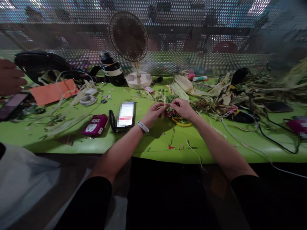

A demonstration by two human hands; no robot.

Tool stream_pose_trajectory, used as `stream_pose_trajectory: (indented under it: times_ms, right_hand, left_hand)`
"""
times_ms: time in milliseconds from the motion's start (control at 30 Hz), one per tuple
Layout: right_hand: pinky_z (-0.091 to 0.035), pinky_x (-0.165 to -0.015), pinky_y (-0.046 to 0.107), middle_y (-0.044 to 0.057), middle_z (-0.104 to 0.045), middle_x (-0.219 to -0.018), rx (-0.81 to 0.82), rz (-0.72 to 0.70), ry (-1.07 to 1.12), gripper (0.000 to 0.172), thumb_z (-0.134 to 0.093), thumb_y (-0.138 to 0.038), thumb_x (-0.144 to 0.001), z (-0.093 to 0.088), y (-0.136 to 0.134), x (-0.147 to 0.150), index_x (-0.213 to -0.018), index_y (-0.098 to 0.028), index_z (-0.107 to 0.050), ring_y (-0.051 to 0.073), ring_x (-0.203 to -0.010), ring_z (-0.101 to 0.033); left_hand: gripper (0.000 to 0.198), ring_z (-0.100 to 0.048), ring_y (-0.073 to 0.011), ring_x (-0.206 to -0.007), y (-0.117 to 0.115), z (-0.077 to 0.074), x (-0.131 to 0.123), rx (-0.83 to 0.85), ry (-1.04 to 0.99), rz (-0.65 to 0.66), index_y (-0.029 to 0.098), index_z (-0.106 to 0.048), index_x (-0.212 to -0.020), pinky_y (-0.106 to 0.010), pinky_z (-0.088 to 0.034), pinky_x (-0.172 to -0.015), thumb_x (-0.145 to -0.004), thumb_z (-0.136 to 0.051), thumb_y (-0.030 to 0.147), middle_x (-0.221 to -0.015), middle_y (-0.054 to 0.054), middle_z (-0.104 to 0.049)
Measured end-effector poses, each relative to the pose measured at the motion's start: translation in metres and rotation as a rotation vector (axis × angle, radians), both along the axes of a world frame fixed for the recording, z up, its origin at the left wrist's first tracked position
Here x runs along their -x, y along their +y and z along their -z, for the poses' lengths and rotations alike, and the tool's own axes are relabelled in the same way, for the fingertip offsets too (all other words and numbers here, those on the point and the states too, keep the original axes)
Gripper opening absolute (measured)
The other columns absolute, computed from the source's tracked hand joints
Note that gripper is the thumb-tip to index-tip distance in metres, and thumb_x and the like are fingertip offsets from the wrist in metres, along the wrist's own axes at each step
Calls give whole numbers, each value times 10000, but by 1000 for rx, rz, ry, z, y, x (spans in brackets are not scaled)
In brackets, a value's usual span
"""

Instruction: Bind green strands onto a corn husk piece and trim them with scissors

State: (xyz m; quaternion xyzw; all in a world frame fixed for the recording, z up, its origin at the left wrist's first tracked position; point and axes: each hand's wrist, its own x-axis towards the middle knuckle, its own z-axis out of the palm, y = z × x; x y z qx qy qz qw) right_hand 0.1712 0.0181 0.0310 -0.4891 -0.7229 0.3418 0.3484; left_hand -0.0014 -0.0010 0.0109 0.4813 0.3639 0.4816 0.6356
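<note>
Both my hands meet above the middle of the green table (155, 143). My left hand (154, 113), with a pale watch on its wrist, pinches a thin pale strip of dried husk (163, 103). My right hand (182, 108) pinches the same small bundle of husk and green strands from the right. Fingers of both hands are closed on it. A yellow-handled tool (181, 122) lies on the table just below my right hand. A thin strand hangs down from the bundle toward the table edge.
A phone (126, 115) on a stand and a magenta device (95, 125) lie left of my hands. A small fan (130, 41) stands at the back. Husk piles (211, 91) and cables (268, 134) fill the right. Another person's hand (9, 76) shows at far left, near an orange sheet (54, 91).
</note>
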Motion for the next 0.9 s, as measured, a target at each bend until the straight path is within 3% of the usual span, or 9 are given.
stream_pose_trajectory:
  times_ms: [100,367,600,767,900]
  right_hand:
    - [-339,-560,259,-26,-531,-550,-33,-10,7,210,-541,-379,-832,1,1,0,-721,-201,-535,128,-559,-457]
    - [-329,-568,264,-18,-550,-551,-37,-33,-76,198,-558,-345,-815,0,-1,0,-685,-197,-540,128,-564,-454]
    - [-331,-583,261,-26,-539,-556,-36,-21,-79,197,-549,-333,-812,-1,-2,2,-670,-199,-528,124,-564,-457]
    - [-345,-598,264,-24,-545,-581,-16,-3,-96,188,-551,-335,-813,0,-1,2,-689,-195,-542,127,-575,-471]
    - [-341,-580,257,-28,-537,-564,38,23,-106,193,-581,-348,-791,0,2,0,-686,-190,-552,124,-562,-466]
  left_hand:
    - [384,-663,-105,-594,1,0,0,0,31,-60,156,-663,-870,-200,-511,-593,-659,-823,434,-680,-2,-713]
    - [392,-620,-92,-529,5,6,-1,25,39,-1,144,-673,-818,-191,-468,-522,-698,-781,501,-622,-3,-671]
    - [382,-525,-57,-452,3,7,-2,-53,93,-5,149,-633,-689,-177,-382,-469,-757,-730,512,-568,-3,-638]
    - [344,-535,-65,-463,2,10,-4,-3,79,-4,147,-633,-733,-185,-405,-489,-766,-729,476,-575,12,-635]
    - [331,-574,-85,-516,-2,13,-9,88,48,87,142,-612,-723,-201,-459,-546,-731,-772,432,-587,17,-640]
